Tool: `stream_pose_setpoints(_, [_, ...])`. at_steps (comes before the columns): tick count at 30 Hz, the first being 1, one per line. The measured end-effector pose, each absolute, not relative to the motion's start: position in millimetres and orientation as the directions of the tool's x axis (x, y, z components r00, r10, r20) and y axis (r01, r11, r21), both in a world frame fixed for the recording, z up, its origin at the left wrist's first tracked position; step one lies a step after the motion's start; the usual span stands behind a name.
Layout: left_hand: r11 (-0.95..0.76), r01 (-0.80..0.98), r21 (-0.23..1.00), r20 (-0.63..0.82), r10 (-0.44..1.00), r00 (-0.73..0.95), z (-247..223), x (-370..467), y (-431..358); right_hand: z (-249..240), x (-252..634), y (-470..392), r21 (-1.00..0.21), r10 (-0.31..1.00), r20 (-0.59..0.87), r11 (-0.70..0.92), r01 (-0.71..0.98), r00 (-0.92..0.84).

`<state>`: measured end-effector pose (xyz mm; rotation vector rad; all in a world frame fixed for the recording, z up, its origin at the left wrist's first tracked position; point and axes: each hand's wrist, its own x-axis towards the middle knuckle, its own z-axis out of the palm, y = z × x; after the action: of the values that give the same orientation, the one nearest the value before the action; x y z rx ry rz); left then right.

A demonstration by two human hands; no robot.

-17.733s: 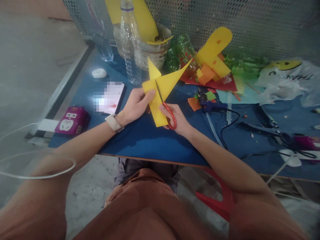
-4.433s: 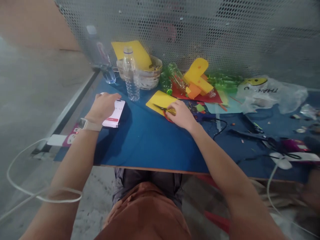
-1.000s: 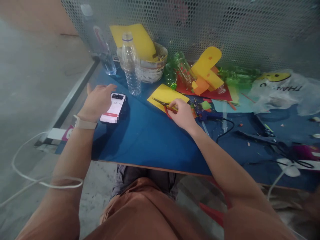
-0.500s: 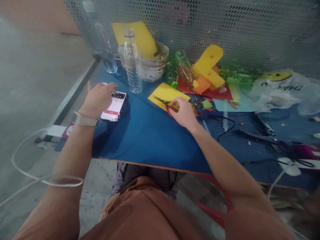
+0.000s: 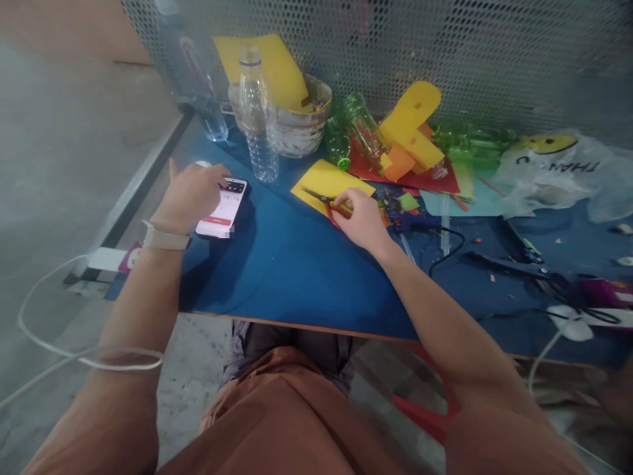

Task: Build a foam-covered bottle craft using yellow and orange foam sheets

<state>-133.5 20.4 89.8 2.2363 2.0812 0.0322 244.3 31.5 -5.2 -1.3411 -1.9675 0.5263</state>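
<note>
My left hand point(image 5: 190, 194) is at the upper left edge of a phone point(image 5: 222, 210) that lies on the blue table point(image 5: 297, 270). Its thumb is spread away, its fingertips lie over the phone's top part, and nothing is in its grasp. The lit screen shows digits and a red bar. Fingers of my right hand point(image 5: 359, 218) are closed round the red handles of scissors point(image 5: 321, 196). The dark blades point left over a yellow sheet point(image 5: 316, 181), which lies flat under them.
Behind stand a clear bottle point(image 5: 260, 125), a bluish bottle point(image 5: 212, 119) and a basket point(image 5: 299, 132) with yellow paper. Rightward lie green bottles point(image 5: 363, 125), yellow cutouts point(image 5: 410, 125), a plastic bag point(image 5: 548, 175), a dark-handled tool point(image 5: 509, 264) and cables. A white cable point(image 5: 44, 340) hangs at left.
The fingers of my left hand have lowered toward the top of the phone. My right hand keeps its hold on the scissors. The whole view has shifted slightly.
</note>
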Motion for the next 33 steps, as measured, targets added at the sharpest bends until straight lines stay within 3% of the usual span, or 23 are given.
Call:
stream_pose_setpoints(5, [-0.057, 0.996, 0.069, 0.033, 0.998, 0.055, 91, -134, 20, -5, 244, 32, -0.661, 0.919, 0.321, 0.39, 0.641, -0.229])
stream_pose_setpoints(20, [0.053, 0.998, 0.03, 0.011, 0.999, -0.053, 91, -132, 19, -4, 244, 32, -0.65, 0.921, 0.316, 0.386, 0.655, -0.229])
stream_pose_setpoints(26, [0.056, 0.998, 0.008, -0.143, 0.988, -0.055, 86, -115, 9, -1, 244, 31, -0.65, 0.923, 0.304, 0.382, 0.658, -0.236])
stream_pose_setpoints(33, [0.051, 0.997, 0.052, -0.156, 0.987, -0.043, 76, -122, 10, -1, 243, 30, -0.648, 0.925, 0.305, 0.376, 0.662, -0.227])
